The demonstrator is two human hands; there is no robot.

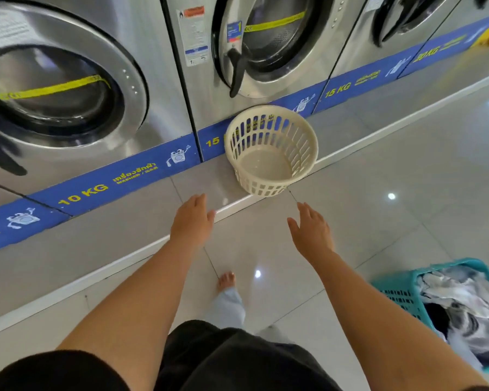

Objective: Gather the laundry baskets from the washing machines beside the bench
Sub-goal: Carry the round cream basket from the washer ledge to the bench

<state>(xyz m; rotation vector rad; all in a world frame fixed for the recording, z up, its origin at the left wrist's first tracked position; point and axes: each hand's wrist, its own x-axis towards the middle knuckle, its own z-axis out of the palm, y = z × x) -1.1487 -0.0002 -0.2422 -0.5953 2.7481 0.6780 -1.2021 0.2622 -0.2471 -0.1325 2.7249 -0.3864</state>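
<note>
Head view: the left hand (192,221) and right hand (311,232) reach forward, each grip spread wide, holding and touching nothing. The cream basket (271,149) sits empty and tilted on the raised step (141,210), against the 15 KG washing machine (254,46), just beyond both hands.

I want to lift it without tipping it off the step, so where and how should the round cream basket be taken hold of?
Probably by the rim, one hand on each side. The cream basket is empty, sits half over the edge of the step and tilts its open mouth toward the person. The left hand and right hand are open, apart, not touching it, so both can close on opposite rim edges from the front.
</note>
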